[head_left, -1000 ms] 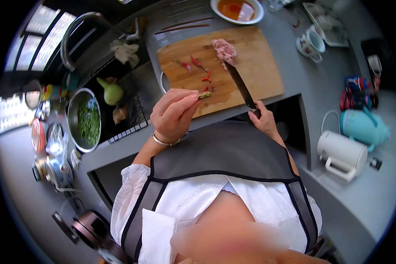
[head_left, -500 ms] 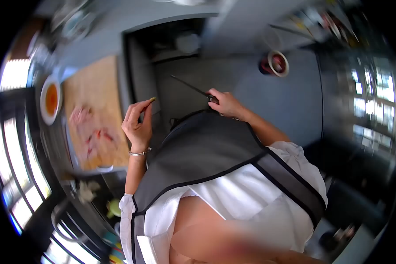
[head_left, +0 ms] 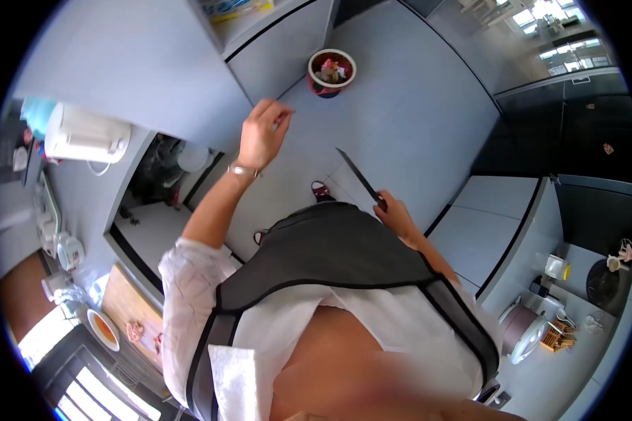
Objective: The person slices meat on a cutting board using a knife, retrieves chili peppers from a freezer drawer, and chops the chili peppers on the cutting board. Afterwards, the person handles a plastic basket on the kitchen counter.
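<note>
My left hand (head_left: 262, 137) reaches out over the floor, short of the trash bin (head_left: 321, 87). Its fingers are bent together and the tips are smeared, so whatever they pinch cannot be made out. Red and pale scraps (head_left: 332, 71) lie inside the bin, which has a white rim. In front of the apron (head_left: 330, 245), my right hand (head_left: 398, 219) is closed round the handle of a knife (head_left: 358, 172). The dark blade points forward and left, over the floor.
To the left, a wooden cutting board (head_left: 128, 295) carries pink raw meat (head_left: 135, 330), beside a white bowl (head_left: 105, 328) of orange liquid. A white appliance (head_left: 88, 133) stands on the counter. At right is a counter with a pot (head_left: 519, 326). Cabinets (head_left: 147, 63) border the floor.
I have turned away from the cutting board toward the bin. My left arm has stretched forward; the small greenish piece it pinched no longer shows. The knife stays in my right hand.
</note>
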Motion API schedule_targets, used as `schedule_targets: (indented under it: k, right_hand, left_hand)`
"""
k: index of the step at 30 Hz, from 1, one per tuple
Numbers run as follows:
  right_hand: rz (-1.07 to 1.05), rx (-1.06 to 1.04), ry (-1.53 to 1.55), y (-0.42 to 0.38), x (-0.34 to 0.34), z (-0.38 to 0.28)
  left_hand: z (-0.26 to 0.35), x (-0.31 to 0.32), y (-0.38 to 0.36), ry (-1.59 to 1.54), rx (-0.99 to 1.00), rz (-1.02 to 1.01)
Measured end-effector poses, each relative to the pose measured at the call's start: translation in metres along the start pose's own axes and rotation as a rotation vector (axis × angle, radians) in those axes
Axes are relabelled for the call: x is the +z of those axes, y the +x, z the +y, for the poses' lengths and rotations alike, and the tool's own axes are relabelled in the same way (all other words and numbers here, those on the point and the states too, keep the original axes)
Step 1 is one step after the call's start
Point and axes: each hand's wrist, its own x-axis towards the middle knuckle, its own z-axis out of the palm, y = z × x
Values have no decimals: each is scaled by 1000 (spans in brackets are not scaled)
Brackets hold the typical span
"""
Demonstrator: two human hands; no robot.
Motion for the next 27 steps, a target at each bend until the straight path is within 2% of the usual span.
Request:
schedule_targets:
  k: [1, 5, 7, 10, 11, 13, 14, 15, 17, 18, 19, 20, 22, 23, 24, 27]
  right_hand:
    - [31, 94, 25, -12, -9, 2]
    - [216, 207, 78, -46, -19, 36]
    - [319, 375, 256, -58, -19, 41]
    - [371, 395, 233, -54, -27, 57]
    - [348, 384, 232, -45, -33, 63]
    - [292, 324, 213, -32, -31, 57]
    - [243, 267, 200, -31, -16, 37]
    - [160, 165, 147, -20, -6, 9]
    - [28, 23, 68, -18, 24, -52]
    - [-29, -53, 32, -12, 31, -75]
    - [-74, -96, -33, -6, 15, -71]
    - [-104, -139, -89, 13, -28, -48]
    - [-11, -46, 65, -2, -58, 53]
    - [82, -21, 172, -13, -50, 84]
    - [82, -101, 149, 0, -63, 84]
    - [-70, -322, -22, 18, -9, -46]
  left_hand:
    - [-6, 13, 24, 30, 3, -53]
    - [-65, 79, 121, 211, 34, -233]
    - [-88, 106, 161, 475, -51, -293]
    - [-92, 126, 180, 565, -168, -238]
    - [-92, 131, 176, 547, -149, -261]
    - [-68, 115, 140, 529, -187, -305]
    - [-59, 86, 107, 489, -213, -329]
    - [-56, 31, 56, 487, -308, -291]
    - [-71, -71, -55, 535, -300, -182]
    - [-76, -91, -108, 534, -253, -70]
    - [-58, -88, -139, 616, -342, -32]
    - [-25, -54, -146, 656, -437, 60]
    - [-12, 25, -111, 652, -336, -33]
    - [-20, 33, -95, 697, -277, -97]
    - [-20, 15, -116, 751, -350, -17]
    - [-16, -142, -210, 925, -524, 422]
